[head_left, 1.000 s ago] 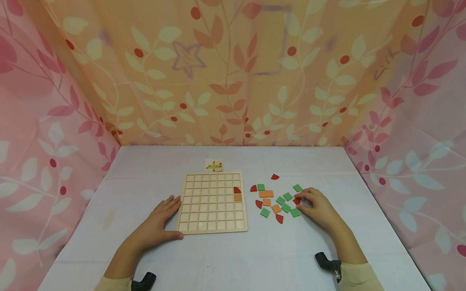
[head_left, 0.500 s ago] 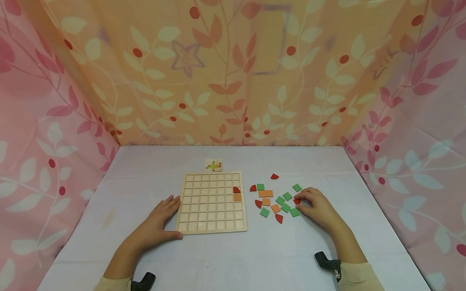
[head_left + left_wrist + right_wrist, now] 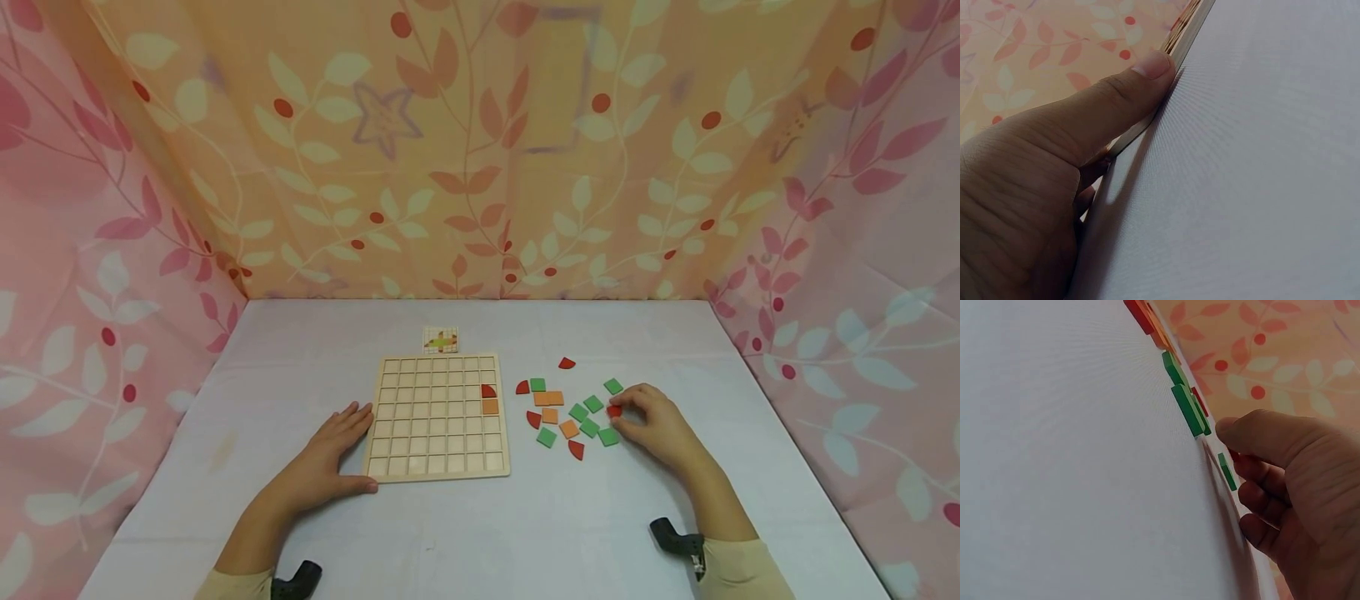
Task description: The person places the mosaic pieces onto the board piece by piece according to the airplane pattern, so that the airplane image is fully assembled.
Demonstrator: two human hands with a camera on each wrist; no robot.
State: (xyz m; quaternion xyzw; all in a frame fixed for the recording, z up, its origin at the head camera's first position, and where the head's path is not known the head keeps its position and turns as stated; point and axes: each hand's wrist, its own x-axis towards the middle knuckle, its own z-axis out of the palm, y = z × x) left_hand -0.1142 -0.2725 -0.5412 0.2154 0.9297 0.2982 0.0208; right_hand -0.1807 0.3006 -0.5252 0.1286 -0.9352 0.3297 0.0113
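The wooden grid board lies on the table, with a red quarter-round piece and an orange square in its right-hand cells. At its left edge rests the left hand, fingers straight and thumb at the near corner; the left wrist view shows that thumb against the board's edge. Right of the loose pieces, the right hand pinches a red piece between thumb and fingers. In the right wrist view the thumb mostly hides this piece, and green pieces lie beside the hand.
A small picture card lies behind the board. Between board and right hand are scattered green squares, orange squares and red quarter-round pieces. Patterned cloth stands behind the table and at both sides.
The right hand has shifted very slightly up and to the right with the red piece between its fingers. The left hand and the board have stayed in place.
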